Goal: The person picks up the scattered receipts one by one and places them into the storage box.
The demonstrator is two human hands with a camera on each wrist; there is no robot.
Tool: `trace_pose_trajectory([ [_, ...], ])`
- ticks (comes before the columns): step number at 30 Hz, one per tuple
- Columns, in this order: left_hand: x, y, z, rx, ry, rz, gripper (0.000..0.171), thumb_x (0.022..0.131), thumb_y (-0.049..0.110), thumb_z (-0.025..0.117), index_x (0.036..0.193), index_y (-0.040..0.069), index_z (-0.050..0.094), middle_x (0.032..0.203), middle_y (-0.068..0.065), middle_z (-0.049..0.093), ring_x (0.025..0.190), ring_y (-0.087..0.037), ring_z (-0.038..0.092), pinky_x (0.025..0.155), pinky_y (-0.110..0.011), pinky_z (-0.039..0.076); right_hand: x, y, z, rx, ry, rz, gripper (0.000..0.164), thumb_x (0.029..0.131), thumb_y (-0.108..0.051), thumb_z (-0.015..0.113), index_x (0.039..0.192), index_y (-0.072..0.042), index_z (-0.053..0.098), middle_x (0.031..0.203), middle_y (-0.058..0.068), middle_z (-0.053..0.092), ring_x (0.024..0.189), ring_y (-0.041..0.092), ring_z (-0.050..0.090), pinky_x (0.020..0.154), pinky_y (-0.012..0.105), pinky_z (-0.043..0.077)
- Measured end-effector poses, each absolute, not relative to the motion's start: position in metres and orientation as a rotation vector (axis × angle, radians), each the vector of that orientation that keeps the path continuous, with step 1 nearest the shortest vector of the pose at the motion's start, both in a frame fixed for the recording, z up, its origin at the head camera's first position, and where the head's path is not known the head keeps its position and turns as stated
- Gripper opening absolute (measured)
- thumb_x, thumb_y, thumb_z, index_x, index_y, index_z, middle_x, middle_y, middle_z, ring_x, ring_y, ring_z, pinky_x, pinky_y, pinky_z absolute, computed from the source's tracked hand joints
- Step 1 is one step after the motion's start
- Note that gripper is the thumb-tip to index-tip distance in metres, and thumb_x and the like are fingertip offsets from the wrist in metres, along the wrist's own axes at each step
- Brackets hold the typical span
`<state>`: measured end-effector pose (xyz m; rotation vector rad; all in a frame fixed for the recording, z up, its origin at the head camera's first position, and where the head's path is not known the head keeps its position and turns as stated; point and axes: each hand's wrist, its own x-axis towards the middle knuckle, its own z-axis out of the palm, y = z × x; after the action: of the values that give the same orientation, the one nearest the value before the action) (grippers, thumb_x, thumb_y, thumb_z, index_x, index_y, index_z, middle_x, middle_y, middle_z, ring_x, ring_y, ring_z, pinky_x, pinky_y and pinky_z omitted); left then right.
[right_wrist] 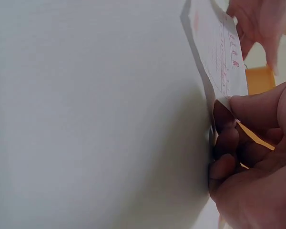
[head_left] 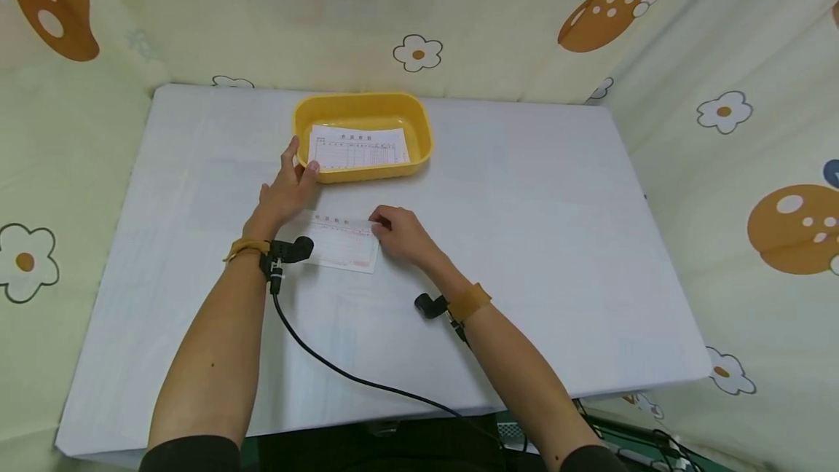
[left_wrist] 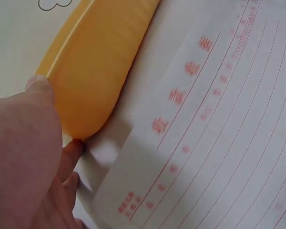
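Observation:
A yellow plastic basket [head_left: 367, 176] stands at the back of the table with a printed form [head_left: 357, 148] inside it. My left hand [head_left: 286, 191] grips the basket's near left corner, its thumb on the rim and a fingertip low against the outer wall in the left wrist view. In front of the basket is a form sheet printed in red [head_left: 341, 246], also seen large in the left wrist view [left_wrist: 219, 143]. Between thumb and index finger, my right hand [head_left: 403, 235] pinches the sheet's far right corner. That edge stands slightly off the tabletop in the right wrist view.
A white cloth covers the table [head_left: 537, 239]. Pale patterned curtains [head_left: 498, 28] hang behind and at both sides. A black cable [head_left: 354, 377] runs from the left wrist camera [head_left: 288, 250] across the table to its front edge.

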<state>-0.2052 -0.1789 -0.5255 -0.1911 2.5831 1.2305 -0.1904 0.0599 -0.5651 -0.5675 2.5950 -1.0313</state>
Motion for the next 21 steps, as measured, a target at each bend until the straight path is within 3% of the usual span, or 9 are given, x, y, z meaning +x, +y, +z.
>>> trace_pose_trajectory([
  [21, -0.21, -0.178, -0.531, -0.238, 2.577, 1.209, 0.072, 0.102, 0.057, 0.025, 0.15, 0.037, -0.024, 0.162, -0.009, 0.01, 0.149, -0.035, 0.003, 0.11, -0.065, -0.016, -0.177, 0.14, -0.563, -0.411, 2.643, -1.178, 0.014, 0.099, -0.009, 0.055, 0.107, -0.008, 0.066, 0.1, 0.005, 0.067, 0.087, 0.021, 0.057, 0.08, 0.034, 0.048],
])
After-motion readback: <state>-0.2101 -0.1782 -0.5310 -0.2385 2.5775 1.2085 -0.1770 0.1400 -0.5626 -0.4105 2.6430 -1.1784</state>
